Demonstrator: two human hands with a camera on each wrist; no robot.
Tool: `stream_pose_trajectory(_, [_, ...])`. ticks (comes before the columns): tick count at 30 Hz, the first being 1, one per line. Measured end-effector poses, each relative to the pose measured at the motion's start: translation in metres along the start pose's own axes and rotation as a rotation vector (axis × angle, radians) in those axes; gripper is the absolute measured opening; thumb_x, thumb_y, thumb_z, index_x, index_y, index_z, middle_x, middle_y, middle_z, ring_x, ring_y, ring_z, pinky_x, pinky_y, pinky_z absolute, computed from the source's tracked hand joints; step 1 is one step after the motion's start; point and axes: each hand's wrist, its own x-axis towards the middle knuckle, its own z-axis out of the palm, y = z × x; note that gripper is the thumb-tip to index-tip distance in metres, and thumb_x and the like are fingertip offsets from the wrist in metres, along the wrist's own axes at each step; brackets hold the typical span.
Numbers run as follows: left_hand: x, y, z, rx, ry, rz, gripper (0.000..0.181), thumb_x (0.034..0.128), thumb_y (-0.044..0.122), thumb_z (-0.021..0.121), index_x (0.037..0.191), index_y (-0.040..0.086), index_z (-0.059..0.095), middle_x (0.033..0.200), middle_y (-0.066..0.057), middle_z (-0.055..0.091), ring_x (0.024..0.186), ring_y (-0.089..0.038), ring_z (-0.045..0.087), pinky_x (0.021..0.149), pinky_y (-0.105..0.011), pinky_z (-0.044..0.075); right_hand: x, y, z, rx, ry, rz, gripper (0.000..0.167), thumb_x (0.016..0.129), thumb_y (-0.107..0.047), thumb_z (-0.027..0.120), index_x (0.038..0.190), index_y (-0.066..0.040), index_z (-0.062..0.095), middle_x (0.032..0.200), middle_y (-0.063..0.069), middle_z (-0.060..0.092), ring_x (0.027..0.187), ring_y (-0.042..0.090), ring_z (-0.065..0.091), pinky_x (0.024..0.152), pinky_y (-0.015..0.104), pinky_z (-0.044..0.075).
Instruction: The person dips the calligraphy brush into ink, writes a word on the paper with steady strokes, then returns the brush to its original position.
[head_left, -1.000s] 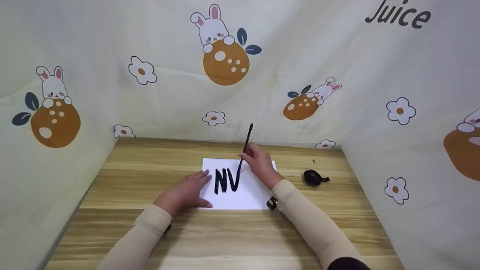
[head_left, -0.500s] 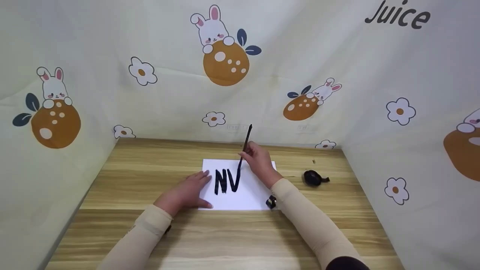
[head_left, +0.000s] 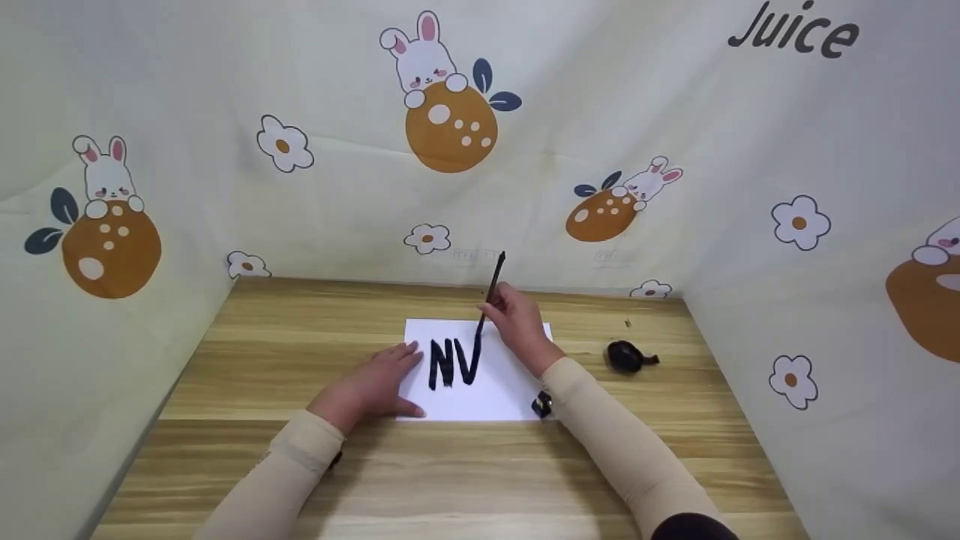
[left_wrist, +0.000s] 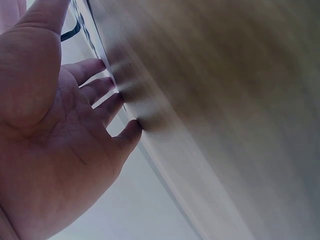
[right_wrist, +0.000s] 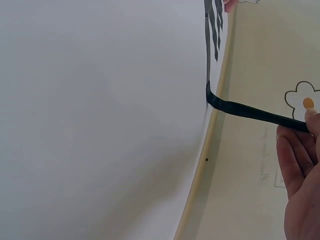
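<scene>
My right hand [head_left: 519, 324] pinches a dark writing brush [head_left: 491, 289] partway along its handle. In the right wrist view the bristles of the brush [right_wrist: 227, 106] bend where they touch the paper, at the end of a black stroke. The white sheet of paper [head_left: 506, 401] lies on the table and bears thick black strokes [head_left: 450, 364] shaped like an N and a V. On the sheet's left edge rests my left hand [head_left: 375, 382], fingers spread and thumb apart. In the left wrist view the fingertips of that hand [left_wrist: 75, 115] meet the surface, with nothing gripped.
A small black round dish [head_left: 624, 356] with a short handle stands on the wooden table [head_left: 450, 480], right of the paper. A tiny brown bit [head_left: 628, 322] lies behind the dish. Printed cloth walls [head_left: 337, 202] close off the back and both sides.
The brush tip has moved slightly away from me, lengthening the right arm of the V at its top. My left hand stays where it was on the paper.
</scene>
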Motion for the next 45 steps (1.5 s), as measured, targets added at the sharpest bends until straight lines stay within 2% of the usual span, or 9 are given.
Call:
stream_pose_trajectory(3, [0.0, -0.001, 0.0, 0.007, -0.002, 0.002, 0.109, 0.0903, 0.056, 0.089, 0.17, 0.001, 0.039, 0.18, -0.02, 0.028, 0.166, -0.044, 0.025, 0.133, -0.065, 0.023, 0.0, 0.001, 0.0, 0.0, 0.008, -0.005, 0.012, 0.101, -0.012, 0.082, 0.1, -0.01, 0.07, 0.09, 0.001, 0.076, 0.082, 0.015, 0.071, 0.074, 0.035, 0.063])
stream_pose_trajectory(11, [0.001, 0.0, -0.001, 0.008, -0.017, 0.004, 0.109, 0.0911, 0.056, 0.088, 0.17, 0.0, 0.038, 0.18, -0.02, 0.026, 0.166, -0.044, 0.024, 0.133, -0.066, 0.023, -0.001, 0.003, -0.004, -0.016, 0.026, -0.035, 0.023, 0.101, -0.025, 0.084, 0.094, -0.011, 0.067, 0.083, -0.002, 0.073, 0.077, 0.011, 0.066, 0.07, 0.03, 0.057])
stream_pose_trajectory(17, [0.001, -0.001, 0.0, 0.009, -0.017, 0.003, 0.11, 0.0906, 0.057, 0.088, 0.17, 0.0, 0.037, 0.181, -0.02, 0.026, 0.166, -0.044, 0.023, 0.133, -0.065, 0.023, -0.002, 0.003, -0.005, 0.002, 0.036, -0.06, 0.022, 0.101, -0.025, 0.084, 0.095, -0.01, 0.068, 0.083, -0.002, 0.073, 0.077, 0.011, 0.066, 0.07, 0.03, 0.058])
stream_pose_trajectory(32, [0.003, -0.004, 0.002, 0.015, -0.022, -0.003, 0.111, 0.0905, 0.059, 0.087, 0.172, 0.003, 0.036, 0.182, -0.017, 0.023, 0.167, -0.043, 0.022, 0.133, -0.064, 0.021, -0.006, -0.01, -0.015, 0.032, 0.045, -0.021, 0.017, 0.103, -0.024, 0.083, 0.1, -0.013, 0.07, 0.091, -0.003, 0.076, 0.086, 0.014, 0.072, 0.08, 0.038, 0.064])
stream_pose_trajectory(40, [0.004, -0.008, 0.005, 0.016, -0.005, 0.022, 0.112, 0.0899, 0.059, 0.088, 0.17, 0.001, 0.037, 0.18, -0.02, 0.026, 0.166, -0.044, 0.024, 0.132, -0.068, 0.023, -0.008, -0.013, -0.02, -0.007, 0.068, -0.055, 0.017, 0.102, -0.022, 0.083, 0.1, -0.011, 0.07, 0.09, -0.002, 0.076, 0.084, 0.015, 0.072, 0.078, 0.038, 0.064])
stream_pose_trajectory(45, [0.004, -0.008, 0.004, 0.016, -0.009, 0.018, 0.113, 0.0894, 0.061, 0.087, 0.171, 0.001, 0.036, 0.181, -0.02, 0.025, 0.166, -0.044, 0.023, 0.132, -0.067, 0.022, -0.011, -0.015, -0.023, -0.022, 0.06, -0.058, 0.016, 0.103, -0.023, 0.082, 0.1, -0.012, 0.07, 0.091, -0.003, 0.077, 0.087, 0.014, 0.074, 0.081, 0.037, 0.067])
